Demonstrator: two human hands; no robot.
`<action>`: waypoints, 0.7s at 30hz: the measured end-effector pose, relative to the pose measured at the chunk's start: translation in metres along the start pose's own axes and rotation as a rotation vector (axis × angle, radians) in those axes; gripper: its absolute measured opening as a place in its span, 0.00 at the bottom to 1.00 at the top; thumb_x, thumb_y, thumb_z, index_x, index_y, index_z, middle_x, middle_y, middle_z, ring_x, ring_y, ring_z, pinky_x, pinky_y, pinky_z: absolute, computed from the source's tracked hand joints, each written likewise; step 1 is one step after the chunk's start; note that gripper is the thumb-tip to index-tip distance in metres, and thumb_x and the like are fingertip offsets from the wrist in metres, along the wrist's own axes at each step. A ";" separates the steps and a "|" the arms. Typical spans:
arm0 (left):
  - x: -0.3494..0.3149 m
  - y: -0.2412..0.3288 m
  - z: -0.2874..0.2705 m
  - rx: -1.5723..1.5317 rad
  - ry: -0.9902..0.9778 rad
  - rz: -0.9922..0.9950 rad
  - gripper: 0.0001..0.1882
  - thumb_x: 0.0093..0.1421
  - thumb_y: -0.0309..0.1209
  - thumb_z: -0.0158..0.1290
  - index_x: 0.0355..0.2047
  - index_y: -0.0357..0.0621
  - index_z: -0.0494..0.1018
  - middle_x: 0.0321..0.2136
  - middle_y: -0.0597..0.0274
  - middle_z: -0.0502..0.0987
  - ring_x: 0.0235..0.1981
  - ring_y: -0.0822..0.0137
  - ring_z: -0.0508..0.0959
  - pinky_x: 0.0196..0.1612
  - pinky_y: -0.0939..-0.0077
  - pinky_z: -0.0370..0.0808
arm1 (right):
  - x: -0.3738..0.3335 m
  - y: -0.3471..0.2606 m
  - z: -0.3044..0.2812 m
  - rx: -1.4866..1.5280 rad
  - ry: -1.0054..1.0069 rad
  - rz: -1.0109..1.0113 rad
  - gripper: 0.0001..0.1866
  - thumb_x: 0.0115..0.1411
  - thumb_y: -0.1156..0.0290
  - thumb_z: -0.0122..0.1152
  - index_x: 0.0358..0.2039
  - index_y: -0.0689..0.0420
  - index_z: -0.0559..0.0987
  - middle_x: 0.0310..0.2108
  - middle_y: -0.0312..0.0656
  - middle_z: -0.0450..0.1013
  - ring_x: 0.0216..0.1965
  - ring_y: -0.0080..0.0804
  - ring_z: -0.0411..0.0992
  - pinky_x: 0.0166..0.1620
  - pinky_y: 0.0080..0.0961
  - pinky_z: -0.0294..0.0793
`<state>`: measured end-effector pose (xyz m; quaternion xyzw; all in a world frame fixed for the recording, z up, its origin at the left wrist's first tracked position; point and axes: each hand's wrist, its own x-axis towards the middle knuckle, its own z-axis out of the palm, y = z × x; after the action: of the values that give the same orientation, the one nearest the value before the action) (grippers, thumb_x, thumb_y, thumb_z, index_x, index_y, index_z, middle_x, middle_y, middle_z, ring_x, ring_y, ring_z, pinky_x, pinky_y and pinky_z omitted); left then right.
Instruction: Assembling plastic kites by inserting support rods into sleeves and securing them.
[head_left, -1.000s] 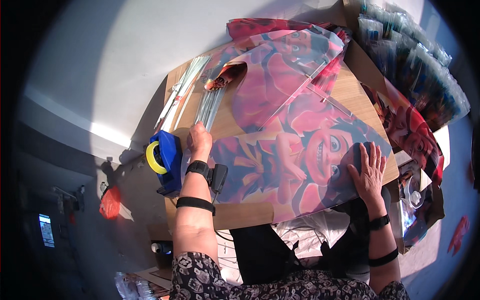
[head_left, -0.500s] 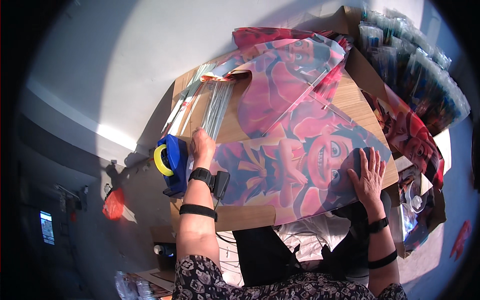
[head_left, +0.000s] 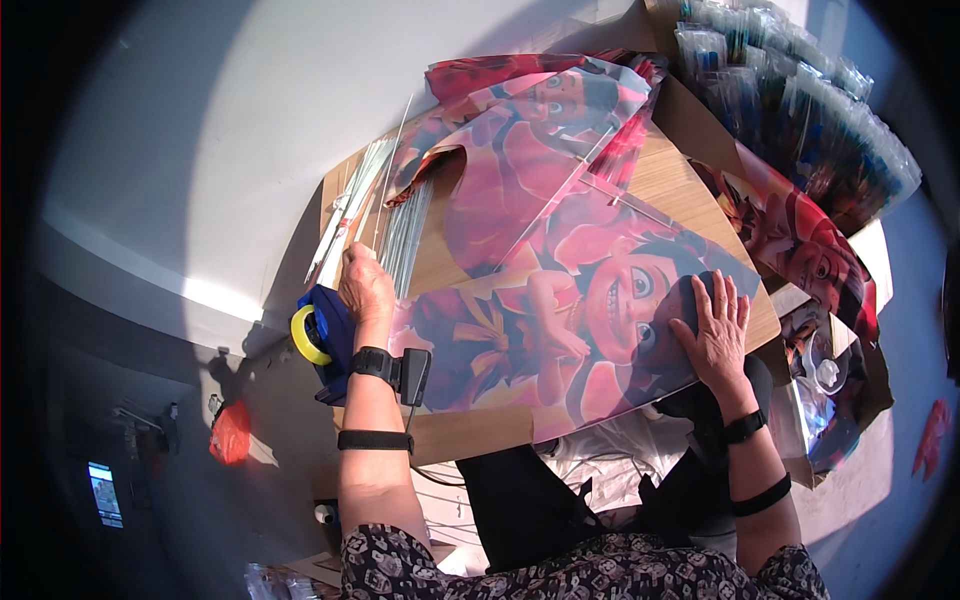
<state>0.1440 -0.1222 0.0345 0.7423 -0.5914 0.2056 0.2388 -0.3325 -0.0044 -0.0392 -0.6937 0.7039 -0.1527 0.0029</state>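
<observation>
A thin printed sheet (head_left: 530, 330) with a cartoon figure in red, pink and dark blue lies across the wooden table. My right hand (head_left: 718, 335) rests flat on its right end, fingers spread. Near the table's left side, my left hand (head_left: 367, 287) is closed on a thin pale rod (head_left: 393, 165) that sticks up past its fingers. Beside that hand stands a blue tape dispenser (head_left: 336, 328) with a yellow roll of tape (head_left: 306, 335). A bundle of thin rods (head_left: 404, 240) lies just beyond the hand, partly under another printed sheet (head_left: 510, 190).
More white rods (head_left: 350, 200) lie at the table's (head_left: 680, 190) far left edge. Clear-wrapped packages (head_left: 800, 120) are heaped at the far right. An open cardboard box (head_left: 855, 400) stands at the right with a printed sheet draped by it. A red bag (head_left: 230, 432) is at the left.
My left hand has moved a little left and away from me, and a thin rod now stands out from it. My right hand stays flat on the sheet. The view has shifted slightly.
</observation>
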 end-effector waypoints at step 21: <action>-0.128 0.215 -0.019 -0.376 -0.537 0.749 0.14 0.47 0.17 0.52 0.36 0.39 0.67 0.34 0.53 0.70 0.38 0.49 0.76 0.35 0.57 0.77 | -0.001 0.012 0.004 0.362 0.260 0.103 0.37 0.48 0.75 0.65 0.61 0.55 0.66 0.67 0.54 0.52 0.69 0.60 0.45 0.69 0.52 0.45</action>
<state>-0.0943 -0.0516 -0.0014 0.4499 -0.8848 -0.0313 0.1173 -0.3437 -0.0042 -0.0456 -0.6194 0.6941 -0.3641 0.0443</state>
